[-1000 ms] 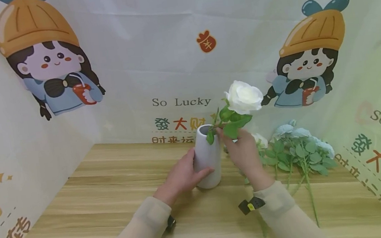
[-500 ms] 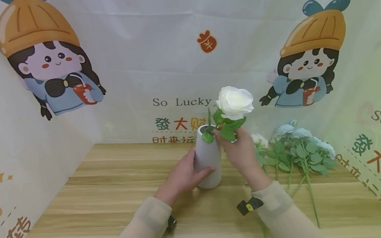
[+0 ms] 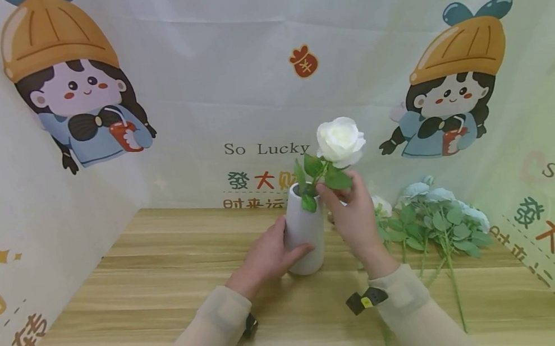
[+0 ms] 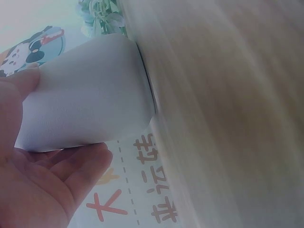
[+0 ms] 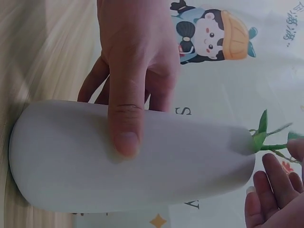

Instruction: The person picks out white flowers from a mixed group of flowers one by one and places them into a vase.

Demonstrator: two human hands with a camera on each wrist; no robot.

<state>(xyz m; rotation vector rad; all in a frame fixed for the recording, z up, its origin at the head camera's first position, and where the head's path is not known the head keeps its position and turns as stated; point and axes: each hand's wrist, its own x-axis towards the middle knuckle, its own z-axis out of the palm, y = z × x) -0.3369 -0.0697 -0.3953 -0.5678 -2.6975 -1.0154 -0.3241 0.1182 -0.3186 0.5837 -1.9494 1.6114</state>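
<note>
A white vase (image 3: 306,237) stands upright on the wooden table, and my left hand (image 3: 264,254) grips its left side, thumb across the front. In the right wrist view that left hand (image 5: 137,61) lies over the vase (image 5: 190,156) with the thumb pressed to its wall. A white rose (image 3: 340,141) rises above the vase mouth, leaning right, its lower leaves (image 3: 308,201) at the rim. My right hand (image 3: 356,221) pinches the rose's stem just above the mouth. The stem's lower part is hidden inside the vase.
Several pale blue flowers (image 3: 440,201) with long green stems lie on the table (image 3: 168,297) at the right. Beside them lies another white flower (image 3: 381,206). A printed cloth (image 3: 227,77) hangs around the back and sides.
The rose has shifted left over the vase mouth and turned more upright. My right hand has altered its pinch on the stem; my left hand stays on the vase.
</note>
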